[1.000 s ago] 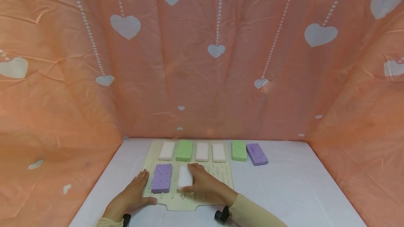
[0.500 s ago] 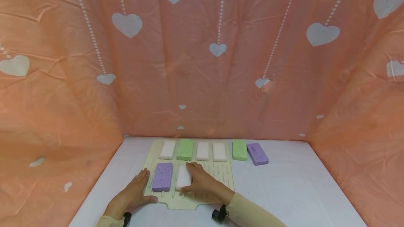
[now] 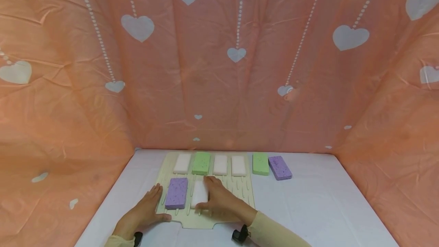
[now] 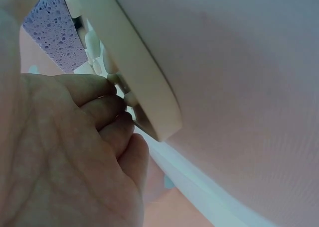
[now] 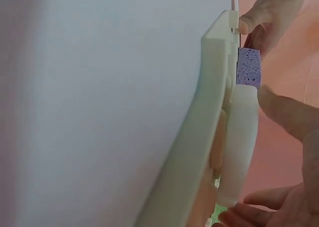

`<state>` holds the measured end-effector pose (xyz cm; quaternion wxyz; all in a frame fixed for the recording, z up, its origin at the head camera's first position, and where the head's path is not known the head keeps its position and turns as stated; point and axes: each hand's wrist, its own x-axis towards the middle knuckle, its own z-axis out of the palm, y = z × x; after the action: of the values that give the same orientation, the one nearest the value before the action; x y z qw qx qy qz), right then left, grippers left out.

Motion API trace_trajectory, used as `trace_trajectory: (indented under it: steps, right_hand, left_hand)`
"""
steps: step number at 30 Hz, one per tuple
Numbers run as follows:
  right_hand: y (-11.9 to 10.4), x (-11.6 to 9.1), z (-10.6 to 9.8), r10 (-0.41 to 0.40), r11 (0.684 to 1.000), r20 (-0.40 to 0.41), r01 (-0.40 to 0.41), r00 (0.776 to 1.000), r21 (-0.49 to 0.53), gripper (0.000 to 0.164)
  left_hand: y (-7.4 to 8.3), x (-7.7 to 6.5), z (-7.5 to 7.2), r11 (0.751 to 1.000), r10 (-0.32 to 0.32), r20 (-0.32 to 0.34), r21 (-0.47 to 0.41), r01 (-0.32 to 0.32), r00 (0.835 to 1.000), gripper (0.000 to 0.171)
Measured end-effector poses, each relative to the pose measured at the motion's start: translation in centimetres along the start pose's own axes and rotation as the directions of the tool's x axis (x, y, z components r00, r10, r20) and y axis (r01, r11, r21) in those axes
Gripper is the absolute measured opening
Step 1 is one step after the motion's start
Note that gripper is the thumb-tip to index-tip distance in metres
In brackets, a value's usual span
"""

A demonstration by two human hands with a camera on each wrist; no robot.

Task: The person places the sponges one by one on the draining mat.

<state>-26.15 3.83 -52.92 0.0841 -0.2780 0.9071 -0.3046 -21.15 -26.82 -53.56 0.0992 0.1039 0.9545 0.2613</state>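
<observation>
A cream ridged board lies on the table with sponges in two rows. My right hand holds a white sponge in the front row, thumb at its near end and fingers at its far end. The right wrist view shows this white sponge lying on the ridges. Just left of it is a purple sponge. My left hand rests at the board's left edge, thumb near the front corner; in the left wrist view the fingertips touch the board's rim.
At the board's back stand a white sponge, a green sponge and two more white ones. Right of the board, a green sponge and a tilted purple sponge lie on the white table. Orange heart-printed curtains enclose three sides.
The white sponge under my right hand has shifted slightly left toward the purple one and now lies flatter on the board. My left hand has stayed in place.
</observation>
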Motion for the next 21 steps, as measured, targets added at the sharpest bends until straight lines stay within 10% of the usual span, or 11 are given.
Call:
trace_trajectory:
  steps: [21]
  right_hand:
    - [3.5,-1.8,-3.2,-0.078,0.996,-0.066,0.080,0.995,0.029,0.100]
  left_hand:
    - [0.6,-0.1,-0.2,0.998,0.049,-0.023,0.050,-0.048,0.999,0.121]
